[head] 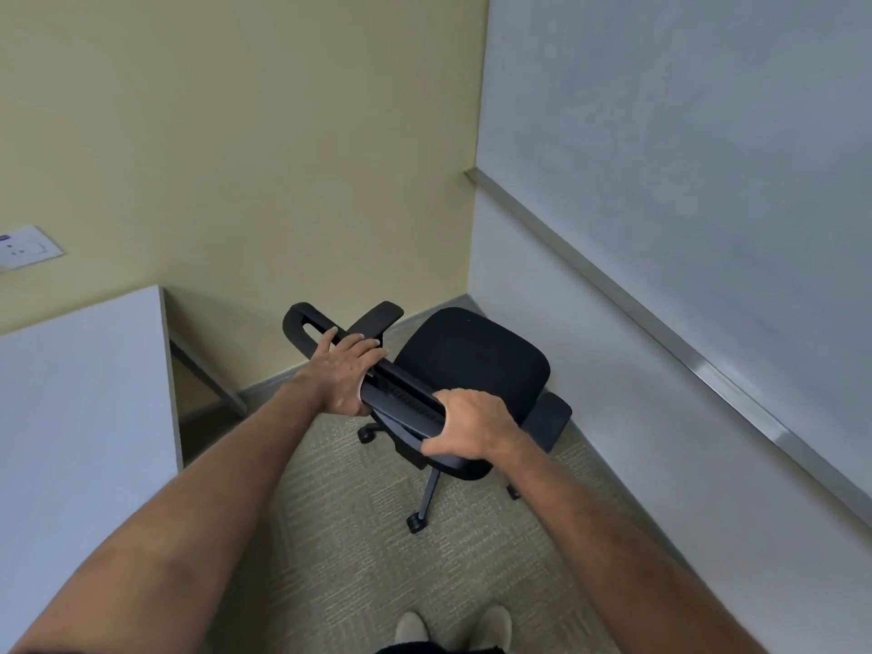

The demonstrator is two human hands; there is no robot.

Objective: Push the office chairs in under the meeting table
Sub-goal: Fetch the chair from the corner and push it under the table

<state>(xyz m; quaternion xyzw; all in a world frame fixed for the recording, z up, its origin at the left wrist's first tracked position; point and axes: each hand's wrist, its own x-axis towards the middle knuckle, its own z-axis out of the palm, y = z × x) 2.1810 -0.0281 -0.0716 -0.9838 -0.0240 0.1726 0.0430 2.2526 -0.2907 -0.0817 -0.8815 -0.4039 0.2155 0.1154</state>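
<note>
A black office chair [472,361] with armrests and a wheeled base stands in the room's corner, its seat facing the right wall. My left hand [344,370] lies over the top edge of its backrest, fingers wrapped on it. My right hand [472,424] grips the same backrest edge closer to me. The white meeting table [80,417] fills the left side, with its corner and a grey leg visible. The chair stands apart from the table, to the right of its edge.
A yellow wall closes the far side, with a socket plate [23,247] above the table. A whiteboard [684,158] with a metal tray rail hangs on the right wall. Beige carpet [339,535] runs between table and wall; my shoes [453,625] show at the bottom.
</note>
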